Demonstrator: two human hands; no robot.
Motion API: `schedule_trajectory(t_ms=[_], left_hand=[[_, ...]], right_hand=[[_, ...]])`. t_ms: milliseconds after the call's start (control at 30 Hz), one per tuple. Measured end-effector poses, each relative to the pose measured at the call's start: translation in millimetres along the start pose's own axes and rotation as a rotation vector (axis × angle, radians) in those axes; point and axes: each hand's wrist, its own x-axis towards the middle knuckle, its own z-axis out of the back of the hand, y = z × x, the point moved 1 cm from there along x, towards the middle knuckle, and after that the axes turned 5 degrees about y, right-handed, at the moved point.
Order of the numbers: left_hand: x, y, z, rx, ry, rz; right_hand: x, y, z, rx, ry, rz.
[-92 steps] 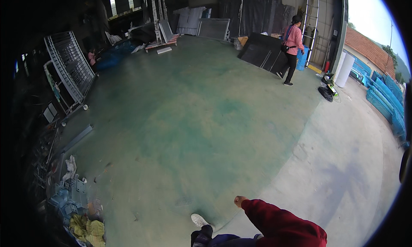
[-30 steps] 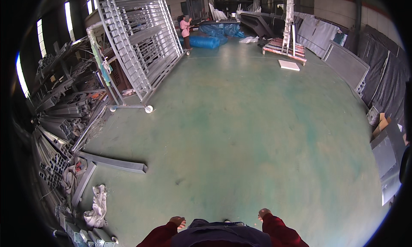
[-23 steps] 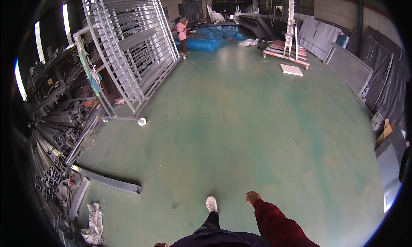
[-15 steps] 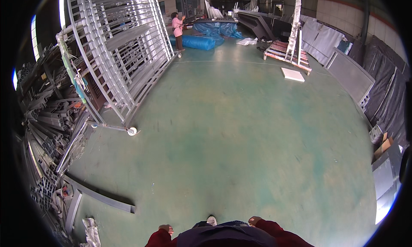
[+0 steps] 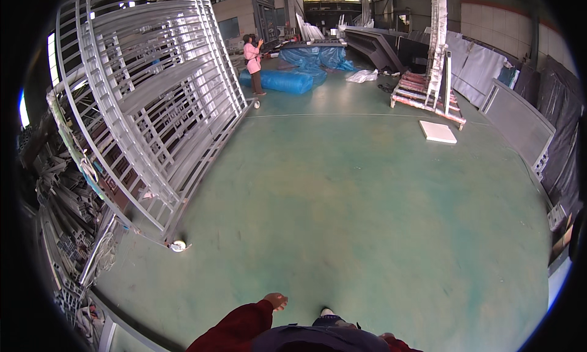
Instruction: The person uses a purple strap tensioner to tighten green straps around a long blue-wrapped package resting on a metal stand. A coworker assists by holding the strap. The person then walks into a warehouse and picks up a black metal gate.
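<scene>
My left hand [image 5: 277,300] swings out ahead of my body at the end of a dark red sleeve. Its fingers are loosely bent and a little apart, with nothing in them, over the green floor [image 5: 342,229]. Only a small bit of my right hand [image 5: 386,336] shows beside my waist at the lower edge; its fingers are hidden. One shoe [image 5: 326,311] peeks out between the two hands. Neither hand touches any object.
A tall wheeled rack of metal rails [image 5: 147,101] stands at left, by stacked metal profiles [image 5: 61,223]. Ahead, a person in pink [image 5: 252,58] stands by blue wrapped rolls [image 5: 284,81]. At right are a red-and-white pallet [image 5: 428,98], a white slab [image 5: 438,132] and leaning panels [image 5: 516,113].
The rack, pallet and slab sit nearer and lower in view. My left hand has swung forward and right hand back toward my waist. A different step shows at my feet.
</scene>
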Motion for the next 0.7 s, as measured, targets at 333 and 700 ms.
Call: schedule_trajectory(t_ms=[333, 700], left_hand=[[91, 146, 218, -0.735, -0.242, 0.218], [360, -136, 517, -0.662, 0.079, 0.014]], right_hand=[[246, 77, 558, 1.224, -0.363, 0.205], [360, 97, 737, 0.944, -0.205, 0.151]])
